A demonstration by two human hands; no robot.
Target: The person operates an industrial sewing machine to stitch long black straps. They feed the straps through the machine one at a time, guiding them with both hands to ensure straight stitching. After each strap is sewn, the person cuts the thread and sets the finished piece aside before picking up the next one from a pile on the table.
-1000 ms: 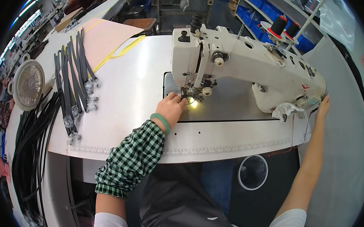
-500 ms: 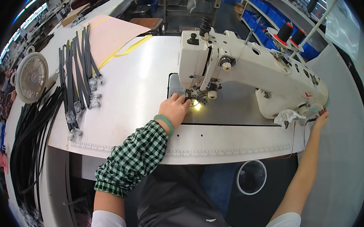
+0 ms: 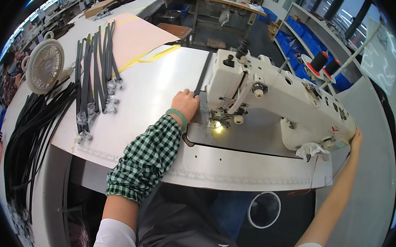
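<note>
A dark apron (image 3: pixel 186 228) covers the person's lap, with a round, white-rimmed disc (image 3: pixel 264 210) below the near edge of the white table (image 3: pixel 250 168). A printed ruler (image 3: pixel 231 178) follows that edge. The left hand (image 3: pixel 185 104), above a checked oversleeve (image 3: pixel 147 159) and a green bangle (image 3: pixel 178 117), is over the table's middle, left of the lit needle area — its fingers drawn together on the near end of a dark strap (image 3: pixel 203 75). That strap runs away from the hand toward the far edge, just left of the sewing machine (image 3: pixel 274 85). The right hand (image 3: pixel 356 139) is at the machine's right end; its fingertips are partly hidden, so their grip cannot be told. Black cords (image 3: pixel 32 135) hang over the table's left edge. Farther in from it lie grey straps (image 3: pixel 94 70) with clear-wrapped ends, beside a pale basket (image 3: pixel 45 66) — and, beyond, a pink sheet (image 3: pixel 137 39) with yellow strips (image 3: pixel 159 54). Past the far edge, blue bins (image 3: pixel 309 39) fill shelves.
</note>
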